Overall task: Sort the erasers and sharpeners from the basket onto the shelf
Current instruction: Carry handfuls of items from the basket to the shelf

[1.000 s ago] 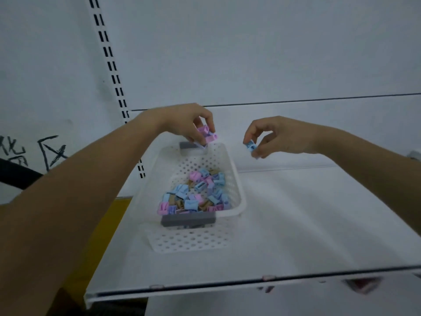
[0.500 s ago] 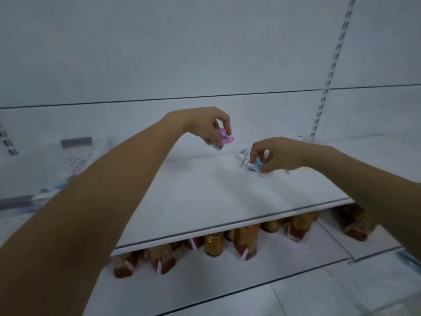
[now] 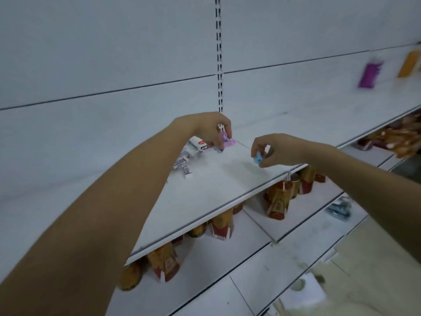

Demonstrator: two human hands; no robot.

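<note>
My left hand [image 3: 210, 130] pinches pink sharpeners [image 3: 226, 140] just above the white shelf [image 3: 205, 192], beside a loose pile of white erasers [image 3: 193, 151]. My right hand [image 3: 273, 149] is a little to the right and nearer the shelf's front edge, pinching a small blue sharpener [image 3: 258, 158] between thumb and fingers. The basket is out of view.
Gold and red packaged bottles [image 3: 280, 199] stand on the lower shelf under the front edge. A slotted upright [image 3: 219, 53] runs down the back wall. Purple and orange hanging items [image 3: 370, 74] blur at the far right. A grey object [image 3: 339, 209] lies on the lower shelf.
The view has swung right, away from the basket. Both hands have carried their sharpeners over to the shelf beside the erasers, and the right hand has moved right, past the eraser pile.
</note>
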